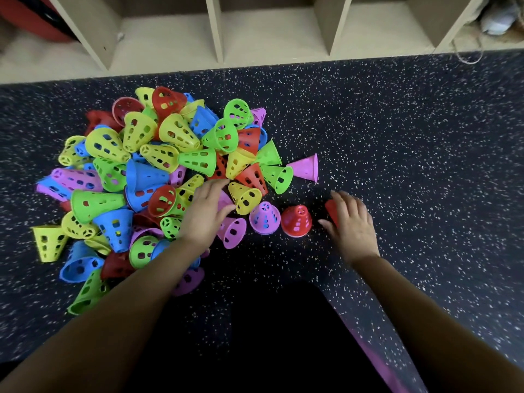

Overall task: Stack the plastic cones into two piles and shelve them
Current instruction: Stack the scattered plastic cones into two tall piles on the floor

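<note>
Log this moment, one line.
left hand grips pink plastic cone | right hand grips red plastic cone | cone heap on speckled floor

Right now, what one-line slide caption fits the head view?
Left hand at a purple cone beside the heap of cones; right hand grips a red cone, shelf ahead.
</note>
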